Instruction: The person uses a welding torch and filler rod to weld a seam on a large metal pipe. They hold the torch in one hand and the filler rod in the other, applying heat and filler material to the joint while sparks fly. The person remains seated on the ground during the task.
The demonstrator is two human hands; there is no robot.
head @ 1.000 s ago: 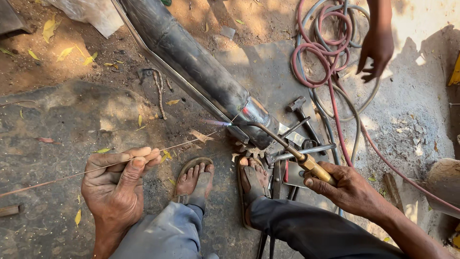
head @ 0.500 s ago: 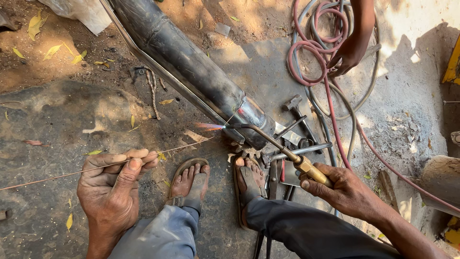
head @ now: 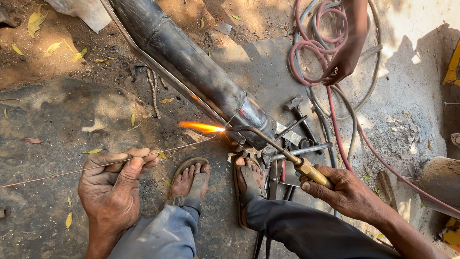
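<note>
Right hand (head: 347, 194) grips a lit torch (head: 268, 144), flame at 9 o'clock, while left hand (head: 112, 180) pinches filler rod (head: 72, 170) toward a dark pipe (head: 191, 67).

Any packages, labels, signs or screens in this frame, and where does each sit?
Plastic bag: top left on the dirt, crumpled, whitish and translucent; contents cannot be told.
No labels, signs or screens can be made out.

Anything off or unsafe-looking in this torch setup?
Yes. The lit torch in the right hand throws its flame just above sandalled feet, and the hoses lie in a loose tangle that another person's hand is touching.
</note>
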